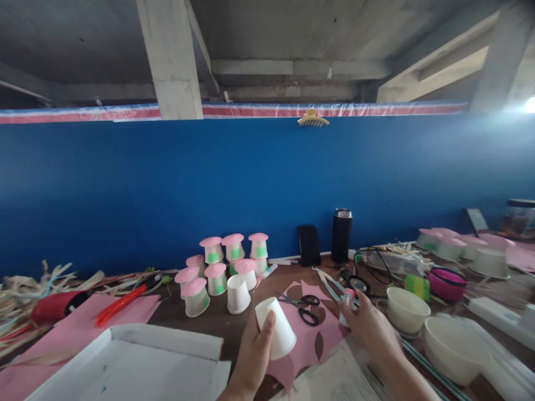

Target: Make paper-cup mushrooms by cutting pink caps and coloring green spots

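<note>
Holding a paper cup to the left, a small tube to the right

The left hand (pixel 254 352) is closed around a white paper cup (pixel 279 329), thumb across its side, just above the pink paper (pixel 308 336) on the bench (pixel 219 318). Its long axis is tilted: the narrow end points up and to the left, and the wide end points down and to the right, towards the right hand's side.

The right hand (pixel 371 324) grips a small tube (pixel 347 307) between thumb and fingers, the tube nearly upright with its top leaning slightly right. Cup and tube are apart, roughly level across the view, with the scissors (pixel 304 306) lying on the paper in the gap beyond them. From the right hand, the cup lies to the left; its narrow end leans away from the tube.

Nearer the left hand, a plain cup (pixel 238 295) stands narrow end up just beyond the held one, in front of a group of pink-topped cups (pixel 196 304). Nearer the right hand is a pale bowl (pixel 405 314).
</note>
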